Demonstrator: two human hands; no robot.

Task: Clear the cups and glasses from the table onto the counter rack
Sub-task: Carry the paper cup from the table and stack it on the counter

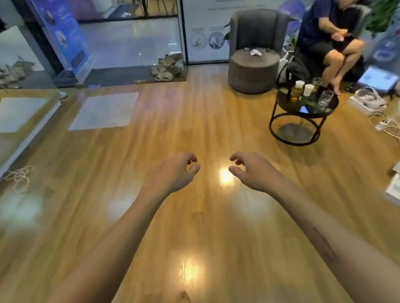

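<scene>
A small round black table stands at the right, well ahead of me. On it are a glass of amber drink, a white cup, a clear glass near the right rim, and another glass behind. My left hand and my right hand are stretched out over the wooden floor, fingers loosely curled, holding nothing, far short of the table. No counter rack is in view.
A person sits in a chair just behind the table. A grey armchair stands left of it. Boxes and cables litter the floor at the right. A low platform lies at the left, glass doors behind.
</scene>
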